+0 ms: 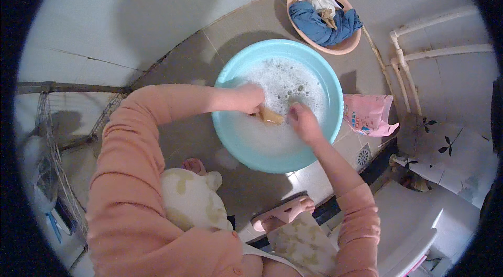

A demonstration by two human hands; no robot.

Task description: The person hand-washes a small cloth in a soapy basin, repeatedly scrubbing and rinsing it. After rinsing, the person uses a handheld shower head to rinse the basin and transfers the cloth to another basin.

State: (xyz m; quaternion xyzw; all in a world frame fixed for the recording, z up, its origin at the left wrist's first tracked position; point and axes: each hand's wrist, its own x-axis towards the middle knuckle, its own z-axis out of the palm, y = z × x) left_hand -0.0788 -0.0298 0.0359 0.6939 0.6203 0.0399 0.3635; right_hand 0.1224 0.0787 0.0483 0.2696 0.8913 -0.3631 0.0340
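Observation:
A large turquoise plastic basin (275, 165) on the tiled floor holds cloudy water with white suds (281, 74). Over its left half, my left hand (250, 98) is closed on a wet tan cloth (271, 116), which hangs out of the fist towards the middle. My right hand (301, 119) is at the right of the cloth, a small gap away, its fingers curled at the suds. Whether those fingers hold anything cannot be told. What lies under the suds is hidden.
A pink basin (342, 49) with blue (314, 27) and white (322, 0) clothing stands beyond. Right of the turquoise basin are a pink printed bag (367, 112) and a floor drain (363, 155). White pipes (401, 51) run along the right wall. A wire rack (49, 120) stands left.

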